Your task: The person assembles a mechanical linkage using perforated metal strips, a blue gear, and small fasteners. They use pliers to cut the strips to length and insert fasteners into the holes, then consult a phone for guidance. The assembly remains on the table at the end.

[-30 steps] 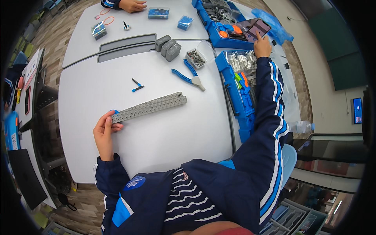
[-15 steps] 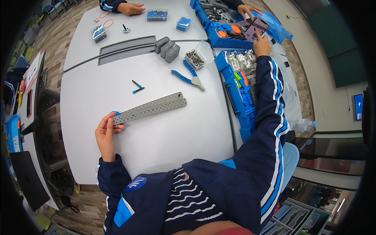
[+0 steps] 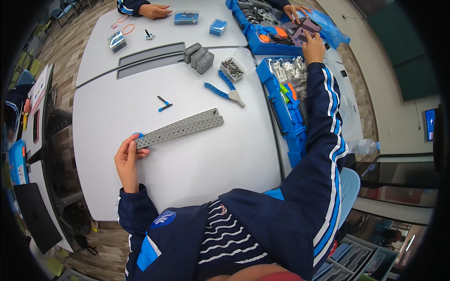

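My left hand [image 3: 126, 159] is closed round the near-left end of two long grey perforated beams [image 3: 180, 129], stacked at a slight angle to each other. A bit of blue shows beside its fingers. The beams reach right and away over the white table. My right hand [image 3: 313, 48] is stretched far forward, with a finger on the screen of a phone [image 3: 305, 32]. The phone leans at the edge of a blue parts case [image 3: 255, 41]; another person's hand [image 3: 296, 11] is at its far edge. My right hand's fingers are apart and do not wrap round the phone.
Blue-handled pliers [image 3: 230, 92], a clear box of small parts [image 3: 232, 69], grey blocks [image 3: 201, 58] and a small black-and-blue piece [image 3: 164, 104] lie on the table [image 3: 215, 164]. A nearer blue case [image 3: 274, 91] stands at right. Another person's left-side hand [image 3: 156, 11] rests across the table.
My right hand has shifted slightly away from me over the phone, and its finger has moved on the screen. My left hand and the beams stay as they were.
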`<state>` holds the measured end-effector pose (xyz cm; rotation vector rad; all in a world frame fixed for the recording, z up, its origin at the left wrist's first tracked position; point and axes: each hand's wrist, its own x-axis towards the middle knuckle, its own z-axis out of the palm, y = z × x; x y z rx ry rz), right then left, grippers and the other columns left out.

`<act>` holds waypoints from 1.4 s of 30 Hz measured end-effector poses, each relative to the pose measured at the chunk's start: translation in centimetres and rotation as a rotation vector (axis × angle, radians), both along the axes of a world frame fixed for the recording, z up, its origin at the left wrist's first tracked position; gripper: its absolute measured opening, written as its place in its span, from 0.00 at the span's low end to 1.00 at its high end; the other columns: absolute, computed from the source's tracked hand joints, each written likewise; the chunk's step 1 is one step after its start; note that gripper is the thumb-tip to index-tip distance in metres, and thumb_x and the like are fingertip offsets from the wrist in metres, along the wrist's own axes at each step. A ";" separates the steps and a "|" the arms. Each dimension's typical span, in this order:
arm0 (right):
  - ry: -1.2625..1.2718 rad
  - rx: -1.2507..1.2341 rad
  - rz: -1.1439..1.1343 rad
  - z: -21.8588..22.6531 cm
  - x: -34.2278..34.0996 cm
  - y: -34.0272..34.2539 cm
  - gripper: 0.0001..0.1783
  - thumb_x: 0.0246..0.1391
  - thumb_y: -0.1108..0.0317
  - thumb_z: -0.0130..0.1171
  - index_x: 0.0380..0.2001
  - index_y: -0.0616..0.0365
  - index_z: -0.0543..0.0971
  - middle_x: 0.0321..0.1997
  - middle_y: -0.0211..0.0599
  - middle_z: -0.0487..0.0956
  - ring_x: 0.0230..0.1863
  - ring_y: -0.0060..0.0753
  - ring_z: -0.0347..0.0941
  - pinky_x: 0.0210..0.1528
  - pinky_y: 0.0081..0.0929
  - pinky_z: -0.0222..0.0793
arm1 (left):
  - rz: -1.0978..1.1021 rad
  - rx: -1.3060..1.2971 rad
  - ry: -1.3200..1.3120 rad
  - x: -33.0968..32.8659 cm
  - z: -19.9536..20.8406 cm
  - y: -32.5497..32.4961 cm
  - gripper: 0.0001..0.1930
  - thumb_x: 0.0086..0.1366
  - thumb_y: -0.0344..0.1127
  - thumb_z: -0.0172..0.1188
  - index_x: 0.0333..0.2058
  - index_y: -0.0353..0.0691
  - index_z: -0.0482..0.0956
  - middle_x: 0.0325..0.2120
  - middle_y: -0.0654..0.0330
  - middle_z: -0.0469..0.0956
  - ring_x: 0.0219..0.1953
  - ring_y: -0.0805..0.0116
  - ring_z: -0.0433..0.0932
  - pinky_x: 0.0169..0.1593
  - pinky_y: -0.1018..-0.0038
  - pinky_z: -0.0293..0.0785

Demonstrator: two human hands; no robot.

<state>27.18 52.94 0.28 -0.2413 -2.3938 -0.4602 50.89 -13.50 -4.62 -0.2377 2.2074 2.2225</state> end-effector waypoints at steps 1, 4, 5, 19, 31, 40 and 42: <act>-0.009 0.001 -0.005 0.0 0.0 0.0 0.29 0.50 0.64 0.58 0.59 0.34 0.77 0.49 0.37 0.74 0.50 0.41 0.74 0.45 0.44 0.72 | 0.005 -0.004 0.002 0.0 0.0 0.0 0.16 0.74 0.38 0.54 0.51 0.32 0.79 0.38 0.60 0.83 0.30 0.75 0.82 0.36 0.81 0.75; -0.007 0.000 -0.046 -0.1 -0.1 0.0 0.30 0.50 0.64 0.58 0.59 0.32 0.77 0.49 0.36 0.74 0.50 0.41 0.74 0.45 0.46 0.71 | 0.005 0.002 0.002 0.0 -0.1 0.0 0.16 0.74 0.38 0.54 0.51 0.32 0.79 0.38 0.60 0.83 0.29 0.74 0.82 0.36 0.81 0.75; -0.010 0.001 -0.058 -0.1 -0.1 0.1 0.30 0.50 0.64 0.58 0.60 0.32 0.77 0.49 0.36 0.74 0.50 0.40 0.74 0.45 0.46 0.71 | 0.000 0.006 0.005 -0.1 -0.1 0.0 0.16 0.74 0.38 0.54 0.51 0.32 0.79 0.38 0.60 0.83 0.30 0.74 0.82 0.36 0.81 0.75; -0.037 -0.044 -0.108 -0.6 -0.2 1.1 0.31 0.51 0.61 0.60 0.62 0.29 0.74 0.50 0.35 0.73 0.52 0.40 0.73 0.47 0.48 0.68 | 0.007 -0.007 -0.006 -0.1 0.1 0.2 0.17 0.74 0.38 0.54 0.51 0.31 0.79 0.36 0.60 0.82 0.30 0.74 0.82 0.36 0.81 0.75; -0.039 -0.047 -0.084 -0.6 0.0 0.9 0.31 0.51 0.62 0.60 0.61 0.29 0.75 0.47 0.35 0.73 0.50 0.38 0.73 0.46 0.46 0.69 | 0.016 0.002 -0.002 -0.1 -0.1 0.2 0.16 0.74 0.38 0.54 0.51 0.31 0.79 0.35 0.60 0.82 0.29 0.74 0.82 0.35 0.81 0.75; -0.010 -0.035 -0.054 -0.6 -0.1 0.7 0.30 0.51 0.63 0.59 0.60 0.28 0.76 0.45 0.34 0.73 0.48 0.38 0.73 0.45 0.45 0.69 | 0.012 0.012 0.005 0.0 0.1 0.3 0.16 0.74 0.37 0.53 0.51 0.31 0.79 0.33 0.61 0.82 0.29 0.74 0.81 0.36 0.81 0.75; -0.003 -0.037 -0.049 -0.6 -0.1 0.7 0.30 0.51 0.63 0.59 0.60 0.28 0.76 0.45 0.34 0.74 0.48 0.38 0.74 0.45 0.45 0.69 | 0.010 0.015 0.007 0.0 0.0 0.2 0.16 0.74 0.37 0.53 0.51 0.31 0.79 0.33 0.61 0.82 0.29 0.74 0.81 0.36 0.81 0.75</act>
